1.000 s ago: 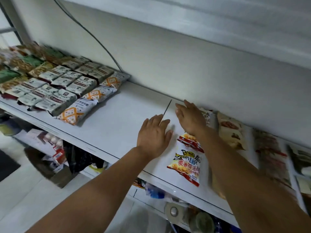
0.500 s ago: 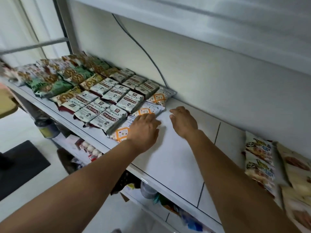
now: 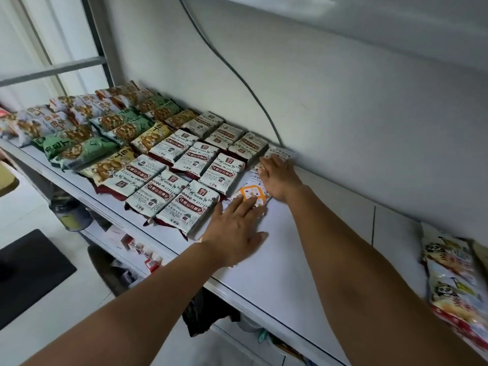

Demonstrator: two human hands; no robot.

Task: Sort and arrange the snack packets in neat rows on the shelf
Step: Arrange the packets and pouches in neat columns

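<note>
A white shelf (image 3: 280, 260) carries rows of flat snack packets. Grey-white packets with dark red labels (image 3: 190, 210) fill the middle rows, and green and yellow nut packets (image 3: 79, 149) lie further left. A column of white packets with an orange diamond pattern (image 3: 250, 195) runs along the right side of the grey rows. My left hand (image 3: 235, 233) lies flat, fingers spread, on the front orange-pattern packet. My right hand (image 3: 277, 178) presses flat on the packets behind it, near the back wall. Neither hand grips anything.
Yellow and red snack packets (image 3: 454, 286) lie at the shelf's right end. A grey cable (image 3: 237, 77) runs down the white back wall. Another shelf board hangs overhead. A lower shelf (image 3: 137, 249) holds small boxes, and a dark mat (image 3: 29, 270) lies on the floor.
Both hands have moved left from the yellow packets to the orange-pattern column and pushed onto it. The view has swung left with them.
</note>
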